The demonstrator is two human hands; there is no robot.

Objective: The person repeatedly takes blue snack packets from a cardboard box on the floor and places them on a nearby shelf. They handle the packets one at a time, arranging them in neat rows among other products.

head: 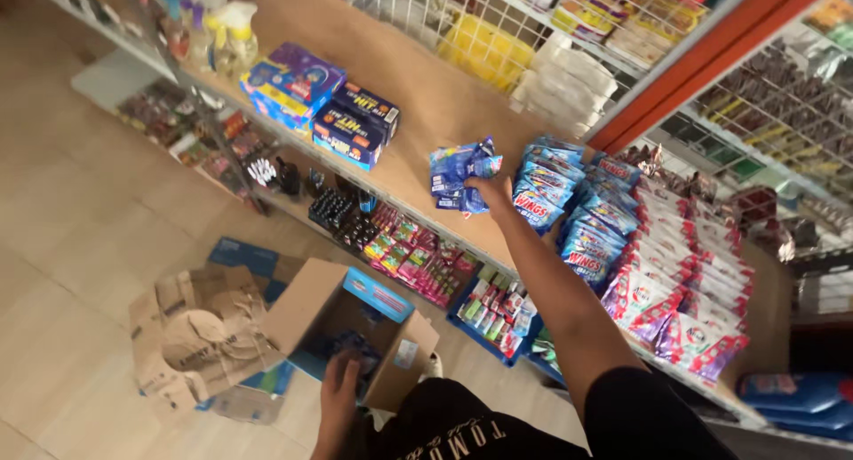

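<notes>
Shop shelving fills the view: a long brown wooden shelf board (418, 96) runs over lower racks of small goods, above a pale tiled floor (71, 247). The person's right hand (491, 193) is extended to the shelf's front edge, fingers pinched on a bundle of small blue foil sachets (460, 171), which rests on the board just beside the standing rows of matching blue sachets (555, 198). Red-and-white sachet packs (675, 291) continue the row toward the shelf's right end; blue cartons (324, 100) sit well apart toward the left. The left hand (339, 389) reaches down into an open brown cardboard box with blue panel (355, 322) on the floor; whether its fingers grip anything inside cannot be told. Flattened brown cardboard (191, 336) lies touching the box. In judgement, the bundle is best set square against the existing blue row, faces forward, clear of the front edge so nothing slides off.
</notes>
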